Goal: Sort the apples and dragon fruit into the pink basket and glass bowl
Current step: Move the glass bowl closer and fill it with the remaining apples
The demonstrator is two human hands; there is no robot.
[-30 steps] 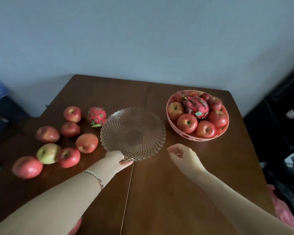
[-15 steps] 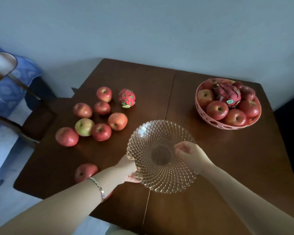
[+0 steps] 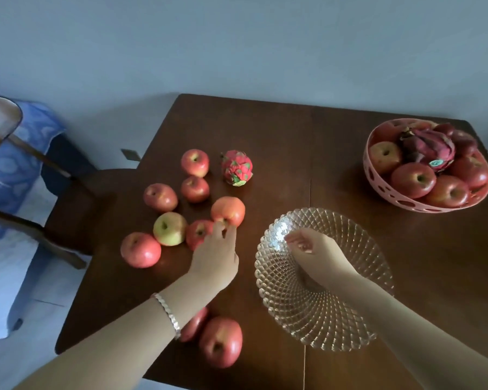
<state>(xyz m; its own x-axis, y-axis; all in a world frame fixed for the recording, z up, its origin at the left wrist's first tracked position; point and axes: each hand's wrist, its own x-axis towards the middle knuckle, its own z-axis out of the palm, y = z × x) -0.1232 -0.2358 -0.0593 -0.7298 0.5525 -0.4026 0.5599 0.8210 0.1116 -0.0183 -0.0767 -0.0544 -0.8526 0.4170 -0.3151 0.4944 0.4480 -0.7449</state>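
Note:
The empty glass bowl [image 3: 347, 280] sits on the brown table [image 3: 293, 142] near its front. My right hand [image 3: 313, 251] hovers over the bowl's left part with fingers curled and nothing in them. My left hand [image 3: 214, 254] reaches into the loose apples, fingertips touching an orange-red apple [image 3: 228, 210] and covering part of a red apple [image 3: 197, 231]. A small dragon fruit [image 3: 236, 167] lies behind them. The pink basket [image 3: 378, 181] at the right back holds several apples and a dark dragon fruit [image 3: 428, 147].
More apples lie left of my left hand, among them a green-yellow apple [image 3: 169, 228] and a red apple [image 3: 140, 249]. Two apples [image 3: 220, 342] lie near the front edge under my left forearm. A wooden chair [image 3: 68, 198] with blue cloth stands left of the table.
My left hand let go of the glass bowl's rim and moved left and forward to the apples. My right hand stays over the bowl. The view shifted left.

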